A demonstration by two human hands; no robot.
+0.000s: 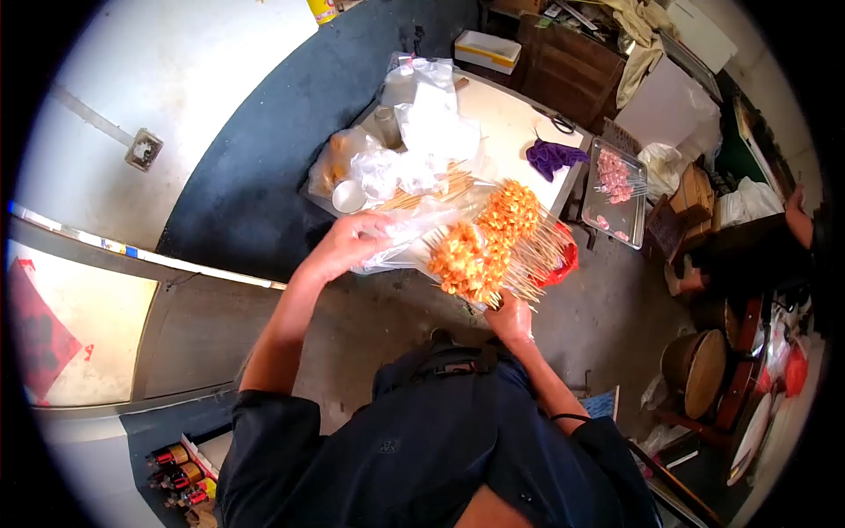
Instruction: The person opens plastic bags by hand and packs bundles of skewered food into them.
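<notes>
A big pile of skewers (480, 246) with orange pieces threaded on them lies at the front of the white table (506, 114), bare sticks pointing right. My left hand (352, 242) is closed on the edge of a clear plastic bag (414, 224) left of the pile. Below the pile, my right hand (510, 319) grips the skewers near their lower sticks; its fingertips are partly hidden. A red plastic bag or bowl (563, 260) shows under the stick ends. Loose bamboo sticks (431, 187) lie behind the clear bag.
Plastic bags (431, 106), a white cup (349, 196), a purple cloth (556, 157) and scissors (561, 123) are on the table. Right of it stands a metal tray (616, 207) with pink meat skewers (613, 176). Another person's arm (799, 216) shows at far right, near a round basket (695, 370).
</notes>
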